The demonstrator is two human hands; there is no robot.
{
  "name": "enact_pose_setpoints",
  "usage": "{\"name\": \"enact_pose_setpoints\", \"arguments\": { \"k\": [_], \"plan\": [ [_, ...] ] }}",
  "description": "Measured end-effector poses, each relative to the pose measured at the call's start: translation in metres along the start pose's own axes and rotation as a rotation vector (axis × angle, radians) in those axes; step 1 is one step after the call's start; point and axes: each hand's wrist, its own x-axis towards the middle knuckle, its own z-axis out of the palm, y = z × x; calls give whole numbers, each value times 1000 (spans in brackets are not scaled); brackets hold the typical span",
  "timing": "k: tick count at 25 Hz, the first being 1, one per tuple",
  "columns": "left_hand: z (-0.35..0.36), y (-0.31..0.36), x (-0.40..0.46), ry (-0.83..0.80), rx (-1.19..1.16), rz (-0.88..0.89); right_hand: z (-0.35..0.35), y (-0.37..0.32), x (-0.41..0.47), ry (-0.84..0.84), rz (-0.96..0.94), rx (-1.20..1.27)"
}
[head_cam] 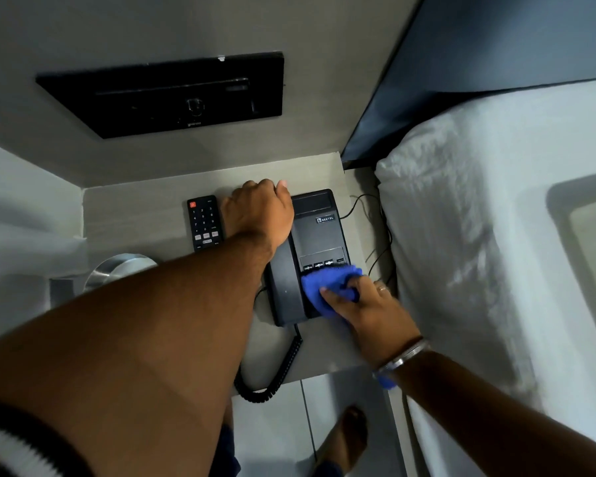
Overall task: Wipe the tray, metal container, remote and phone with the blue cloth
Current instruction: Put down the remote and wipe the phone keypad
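Right hand: grips blue cloth, pressed on phone keypad.
Left hand: fingers curled over handset's top end.
Remote: on worktop, just left of the left hand.

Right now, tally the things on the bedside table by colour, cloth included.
Black: 2, the phone and the remote
Blue: 1, the cloth in the right hand
Silver: 1, the metal container
Total: 4
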Motion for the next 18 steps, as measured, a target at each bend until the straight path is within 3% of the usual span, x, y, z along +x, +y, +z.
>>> {"name": "enact_pose_setpoints", "arguments": {
  "k": [2, 4, 8, 11, 18],
  "plan": [
    [0, 0, 2, 5, -7, -6, -10, -14, 27, 150, -9, -54],
    [3, 0, 5, 10, -15, -18, -6, -34, 48, 154, -74, -110],
    [6, -1, 3, 40, -23, -13, 28, -48, 7, 61, -163, -185],
    [5, -3, 4, 59, -6, 2, 46, -41, -38, -142, -241, -155],
    [-11, 2, -4, 30, -32, 12, 13, -21, -47, -64, 104, -106]
  ]
}}
